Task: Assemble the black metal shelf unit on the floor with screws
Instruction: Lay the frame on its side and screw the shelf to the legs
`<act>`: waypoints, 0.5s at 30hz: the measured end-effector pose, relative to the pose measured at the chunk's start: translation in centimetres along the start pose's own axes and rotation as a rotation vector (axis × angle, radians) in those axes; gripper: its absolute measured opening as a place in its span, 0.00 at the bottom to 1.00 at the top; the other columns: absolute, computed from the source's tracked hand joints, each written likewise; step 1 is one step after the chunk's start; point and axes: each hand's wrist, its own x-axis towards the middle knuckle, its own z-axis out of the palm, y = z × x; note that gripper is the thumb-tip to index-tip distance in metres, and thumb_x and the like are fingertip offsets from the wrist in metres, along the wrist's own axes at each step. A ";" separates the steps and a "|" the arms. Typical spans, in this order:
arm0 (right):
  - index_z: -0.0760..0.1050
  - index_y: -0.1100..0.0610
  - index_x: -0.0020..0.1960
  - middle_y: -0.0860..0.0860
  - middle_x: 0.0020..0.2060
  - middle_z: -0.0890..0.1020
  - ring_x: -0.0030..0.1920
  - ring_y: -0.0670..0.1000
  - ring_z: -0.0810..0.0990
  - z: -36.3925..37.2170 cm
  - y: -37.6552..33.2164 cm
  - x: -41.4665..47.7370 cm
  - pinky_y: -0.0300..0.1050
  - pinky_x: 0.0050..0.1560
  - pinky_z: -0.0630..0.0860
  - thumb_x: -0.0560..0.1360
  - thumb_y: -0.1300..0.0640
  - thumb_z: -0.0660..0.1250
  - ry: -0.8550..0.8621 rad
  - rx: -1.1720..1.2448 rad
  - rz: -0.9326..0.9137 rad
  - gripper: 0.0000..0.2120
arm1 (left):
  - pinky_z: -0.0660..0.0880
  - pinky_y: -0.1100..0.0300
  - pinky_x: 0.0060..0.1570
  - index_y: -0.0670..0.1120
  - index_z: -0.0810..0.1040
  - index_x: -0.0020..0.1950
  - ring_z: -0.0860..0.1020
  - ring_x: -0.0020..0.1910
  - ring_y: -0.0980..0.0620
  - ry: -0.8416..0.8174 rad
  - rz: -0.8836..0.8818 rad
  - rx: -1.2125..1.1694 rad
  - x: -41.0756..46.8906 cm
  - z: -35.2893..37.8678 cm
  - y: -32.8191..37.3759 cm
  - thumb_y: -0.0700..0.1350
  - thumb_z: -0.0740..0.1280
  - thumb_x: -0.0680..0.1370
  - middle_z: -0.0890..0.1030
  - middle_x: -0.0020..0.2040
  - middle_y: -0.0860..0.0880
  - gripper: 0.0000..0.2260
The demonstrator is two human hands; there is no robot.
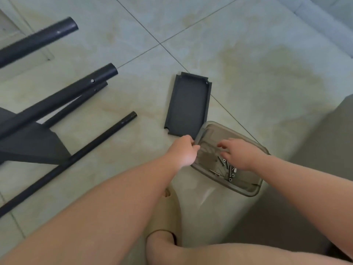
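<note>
A translucent grey plastic box (248, 190) lies on the tiled floor, with several silver screws (226, 169) loose inside it. My left hand (184, 152) grips the box's left rim. My right hand (238, 153) reaches into the box over the screws, fingers spread; I cannot see whether it holds a screw. The box's black lid (188, 104) lies flat just beyond. At the left, the black metal shelf frame lies on its side: a flat panel (32, 142) and several black tubes (63, 98), with one thin loose tube (76, 157) nearest me.
My foot in a beige slipper (168, 213) stands just below the box, with my bare knee at the bottom edge. A pale step or wall base (324, 22) runs along the top right. A grey shape (324, 142) rises at the right edge.
</note>
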 end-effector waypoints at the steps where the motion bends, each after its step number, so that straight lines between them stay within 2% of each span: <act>1: 0.71 0.51 0.72 0.53 0.65 0.77 0.65 0.56 0.75 0.2 0.1 0.3 0.52 0.65 0.73 0.84 0.51 0.58 -0.002 0.005 0.005 0.18 | 0.73 0.53 0.53 0.42 0.74 0.63 0.78 0.54 0.45 -0.002 0.003 0.006 -0.2 -0.1 -0.3 0.49 0.61 0.84 0.79 0.56 0.47 0.13; 3: 0.70 0.52 0.73 0.53 0.67 0.76 0.67 0.56 0.74 0.7 0.1 0.8 0.51 0.66 0.72 0.84 0.52 0.59 -0.015 0.011 0.008 0.18 | 0.71 0.55 0.48 0.43 0.74 0.56 0.76 0.49 0.45 -0.004 -0.009 0.040 -1.1 -0.5 -1.0 0.48 0.60 0.84 0.78 0.50 0.47 0.09; 6: 0.69 0.52 0.74 0.53 0.69 0.76 0.69 0.56 0.74 1.1 -1.0 1.2 0.50 0.67 0.71 0.83 0.53 0.59 -0.027 0.035 -0.020 0.19 | 0.78 0.50 0.49 0.44 0.71 0.47 0.79 0.46 0.42 -0.010 -0.082 0.048 -2.4 -1.4 -3.0 0.49 0.60 0.84 0.79 0.47 0.44 0.10; 8: 0.67 0.51 0.75 0.53 0.70 0.75 0.69 0.56 0.73 1.3 -2.2 1.4 0.51 0.68 0.71 0.83 0.54 0.59 -0.039 0.039 -0.058 0.20 | 0.81 0.48 0.49 0.43 0.72 0.50 0.82 0.46 0.41 0.004 -0.131 0.009 -3.3 -2.2 -4.2 0.49 0.60 0.84 0.80 0.49 0.42 0.10; 10: 0.64 0.50 0.77 0.53 0.72 0.72 0.71 0.56 0.71 1.3 -3.6 1.6 0.51 0.69 0.69 0.84 0.53 0.59 -0.045 0.038 -0.097 0.22 | 0.82 0.52 0.41 0.43 0.72 0.55 0.83 0.44 0.41 0.037 -0.177 -0.012 -4.0 -3.5 -5.2 0.48 0.61 0.84 0.80 0.50 0.42 0.09; 12: 0.61 0.49 0.79 0.53 0.74 0.69 0.73 0.57 0.69 1.1 -5.0 1.9 0.51 0.71 0.68 0.84 0.53 0.59 -0.040 0.047 -0.121 0.24 | 0.82 0.55 0.38 0.43 0.73 0.54 0.83 0.44 0.42 0.072 -0.198 -0.031 -4.6 -5.0 -6.1 0.48 0.61 0.84 0.79 0.49 0.42 0.08; 15: 0.58 0.48 0.80 0.51 0.76 0.67 0.74 0.57 0.68 0.4 -6.4 2.4 0.52 0.72 0.68 0.85 0.52 0.59 -0.023 0.046 -0.140 0.25 | 0.83 0.55 0.39 0.43 0.74 0.54 0.83 0.45 0.43 0.126 -0.218 -0.082 -4.6 -7.0 -7.3 0.47 0.61 0.84 0.79 0.48 0.43 0.07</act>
